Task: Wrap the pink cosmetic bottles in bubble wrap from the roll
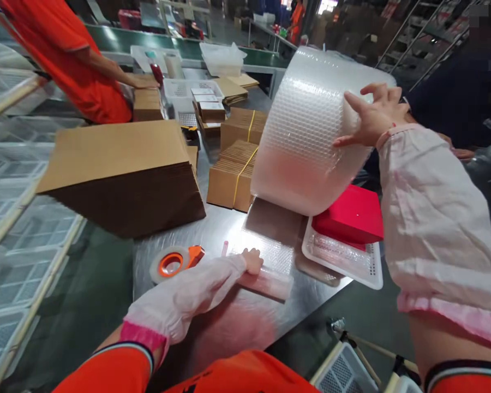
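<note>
Up top, the right hand [372, 114] lies open, fingers spread, flat against the upper end of the bubble wrap roll [306, 136]. Just below the roll, the left hand [252, 261] curls onto the unrolled sheet [270, 252]; whether it pinches it cannot be told. A red box [349, 215] touches the roll's underside.

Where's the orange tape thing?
In the head view the orange tape dispenser lies on the metal table, left of centre, just left of the person's left hand and in front of the big cardboard stack.
</note>
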The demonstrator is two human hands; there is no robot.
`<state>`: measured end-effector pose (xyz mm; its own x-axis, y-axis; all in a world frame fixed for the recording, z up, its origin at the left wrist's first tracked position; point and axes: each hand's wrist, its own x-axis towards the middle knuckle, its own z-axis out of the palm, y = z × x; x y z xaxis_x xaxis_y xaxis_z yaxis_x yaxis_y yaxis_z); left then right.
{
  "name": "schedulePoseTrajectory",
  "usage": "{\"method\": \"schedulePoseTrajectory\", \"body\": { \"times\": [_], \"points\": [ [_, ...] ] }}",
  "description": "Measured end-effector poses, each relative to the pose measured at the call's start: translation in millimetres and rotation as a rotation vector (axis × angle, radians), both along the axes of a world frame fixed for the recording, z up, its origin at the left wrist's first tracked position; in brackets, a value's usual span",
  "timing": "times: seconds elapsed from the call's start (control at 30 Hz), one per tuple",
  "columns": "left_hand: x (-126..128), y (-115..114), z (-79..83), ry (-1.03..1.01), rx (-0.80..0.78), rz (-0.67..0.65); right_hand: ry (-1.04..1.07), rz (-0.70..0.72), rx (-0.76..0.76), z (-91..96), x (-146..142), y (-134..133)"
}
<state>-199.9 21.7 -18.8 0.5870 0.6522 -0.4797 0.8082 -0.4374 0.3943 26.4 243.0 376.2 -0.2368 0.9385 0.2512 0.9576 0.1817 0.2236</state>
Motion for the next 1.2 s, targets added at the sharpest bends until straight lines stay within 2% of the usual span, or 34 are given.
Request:
{"method": "schedulePoseTrajectory", "body": {
  "times": [0.13, 0.3, 0.4, 0.5, 0.63, 0.8, 1.03, 1.1, 1.2],
  "points": [
    [5, 7, 6.0, 0.057, -0.023, -0.006, -0.060, -0.022, -0.029, 4.9, -9, -6],
    [-1, -11, 7.7, -0.003, 0.163, 0.046, -0.021, 0.100, 0.050, -5.6, 6, -7],
    [-7, -30, -2.8, -0.041, 0.187, 0.007, 0.008, 0.180, 0.161, -19.1, 14, -11],
    [-12, -47, -20.4, -0.057, 0.265, -0.044, -0.040, 0.241, 0.204, -36.5, 12, -23],
    [-15, -56, -38.2, -0.032, 0.318, -0.072, -0.072, 0.224, 0.208, -59.8, -1, -46],
    [-18, -67, -40.4, -0.067, 0.319, -0.062, -0.038, 0.207, 0.174, -77.0, -6, -65],
    [-18, -109, -43.0, -0.048, 0.299, -0.072, 0.015, 0.249, 0.211, -77.1, -5, -86],
    [-24, -107, -41.4, -0.095, 0.310, -0.056, 0.048, 0.252, 0.200, -78.4, -7, -94],
    [-53, -79, -32.5, -0.150, 0.380, 0.078, 0.074, 0.250, 0.196, -81.6, -8, -97]
  ]
}}
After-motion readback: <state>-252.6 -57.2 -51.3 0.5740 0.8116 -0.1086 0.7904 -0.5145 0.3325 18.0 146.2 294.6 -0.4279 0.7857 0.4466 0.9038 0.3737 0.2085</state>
